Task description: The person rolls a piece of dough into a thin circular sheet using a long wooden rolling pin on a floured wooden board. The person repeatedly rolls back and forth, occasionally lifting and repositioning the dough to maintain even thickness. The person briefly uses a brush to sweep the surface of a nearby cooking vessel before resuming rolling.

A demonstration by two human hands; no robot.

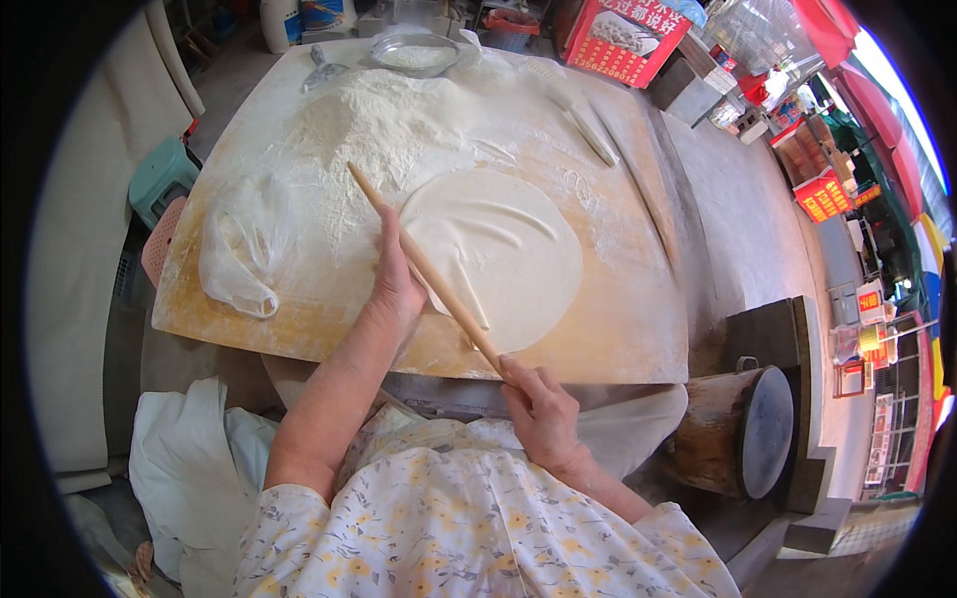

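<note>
A slim wooden rolling pin (441, 282) slants over a large, round, thin sheet of dough (534, 254). My right hand (542, 411) is closed around the pin's near end, at the front edge of the floured wooden board (299, 333). Farther up the pin, my left hand (396, 273) holds against its left side; some of its fingers are hidden. Curved ridges run across the upper part of the dough, and a narrow fold lies just right of the pin. Behind the dough is a heap of white flour (389, 112).
A knotted clear plastic bag (247, 243) sits left on the board. A metal bowl of flour (415, 56) and a scoop (323, 71) stand at the back. Another rolling pin (594, 138) and a long thin rod (639, 187) lie right. A lidded metal drum (736, 433) stands nearby.
</note>
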